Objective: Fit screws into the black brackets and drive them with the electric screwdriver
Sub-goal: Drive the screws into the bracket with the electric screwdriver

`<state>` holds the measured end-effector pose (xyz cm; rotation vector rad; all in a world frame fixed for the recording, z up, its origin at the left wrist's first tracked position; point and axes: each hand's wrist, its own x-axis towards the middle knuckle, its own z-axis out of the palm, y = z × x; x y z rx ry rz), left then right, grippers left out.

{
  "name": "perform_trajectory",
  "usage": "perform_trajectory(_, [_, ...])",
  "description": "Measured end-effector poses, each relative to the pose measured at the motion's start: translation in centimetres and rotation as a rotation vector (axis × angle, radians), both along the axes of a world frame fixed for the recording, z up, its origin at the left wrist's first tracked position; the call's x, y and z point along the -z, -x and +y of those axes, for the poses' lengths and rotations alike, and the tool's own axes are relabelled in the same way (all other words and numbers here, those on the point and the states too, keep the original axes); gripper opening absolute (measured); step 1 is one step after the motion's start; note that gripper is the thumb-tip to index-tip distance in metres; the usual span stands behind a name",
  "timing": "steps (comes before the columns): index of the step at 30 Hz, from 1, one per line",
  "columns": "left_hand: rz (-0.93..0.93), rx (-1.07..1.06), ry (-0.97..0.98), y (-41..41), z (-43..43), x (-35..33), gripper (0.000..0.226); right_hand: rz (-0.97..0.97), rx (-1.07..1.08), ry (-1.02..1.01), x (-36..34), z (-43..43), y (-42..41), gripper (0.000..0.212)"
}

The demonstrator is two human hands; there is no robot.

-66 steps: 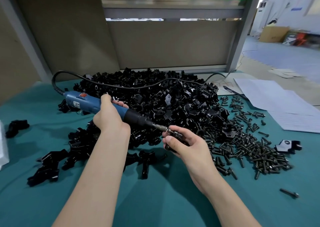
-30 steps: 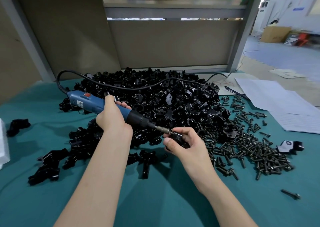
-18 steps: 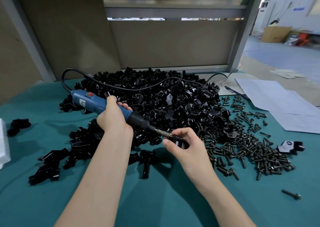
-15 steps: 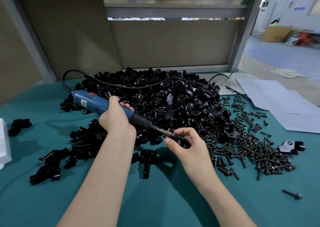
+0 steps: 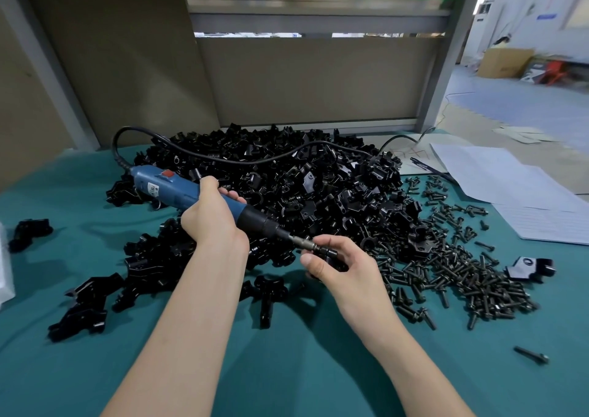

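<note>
Gripping the blue screwdriver (image 5: 178, 190) mid-body, the left hand (image 5: 213, 222) points its bit toward four o'clock, tip meeting the small black bracket (image 5: 330, 253) at the tabletop's (image 5: 302, 369) centre. The right hand (image 5: 338, 268) has its grip clamped on that bracket, thumb and fingers pinching it. Behind, the bracket pile (image 5: 302, 187) sits at twelve o'clock; loose screws (image 5: 462, 273) spread out at three o'clock, papers (image 5: 510, 187) at two.

Teal-covered table (image 5: 287, 369); tan partition panels (image 5: 306, 78); grey post (image 5: 447, 66); cardboard box (image 5: 505, 62) on floor (image 5: 526, 104) beyond.
</note>
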<state>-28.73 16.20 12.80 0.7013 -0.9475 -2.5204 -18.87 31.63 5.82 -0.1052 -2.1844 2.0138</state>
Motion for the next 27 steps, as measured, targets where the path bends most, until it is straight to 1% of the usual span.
perform_trajectory(4, [0.007, 0.002, -0.009, -0.1, 0.0, 0.0, 0.018, -0.004, -0.005, 0.018, 0.0, 0.0, 0.0, 0.024])
perform_trajectory(8, [0.003, -0.009, -0.016, -0.1, 0.1, 0.0, 0.019, -0.024, -0.073, -0.009, -0.2, 0.2, 0.0, 0.028])
perform_trajectory(13, [-0.009, -0.007, -0.027, 0.0, 0.0, 0.0, 0.018, -0.03, -0.109, 0.008, 0.1, 0.1, 0.1, 0.018])
perform_trajectory(16, [0.011, -0.004, -0.025, -0.1, 0.0, -0.1, 0.018, -0.044, -0.099, 0.002, 0.3, -0.2, 0.1, 0.013])
perform_trajectory(19, [0.035, -0.004, -0.003, -0.2, 0.1, -0.2, 0.018, -0.059, -0.068, -0.019, 0.7, -0.5, 0.2, 0.014])
perform_trajectory(27, [0.002, -0.008, 0.039, -0.2, 0.2, 0.3, 0.021, -0.055, -0.058, -0.114, 0.9, -0.3, 0.0, 0.012])
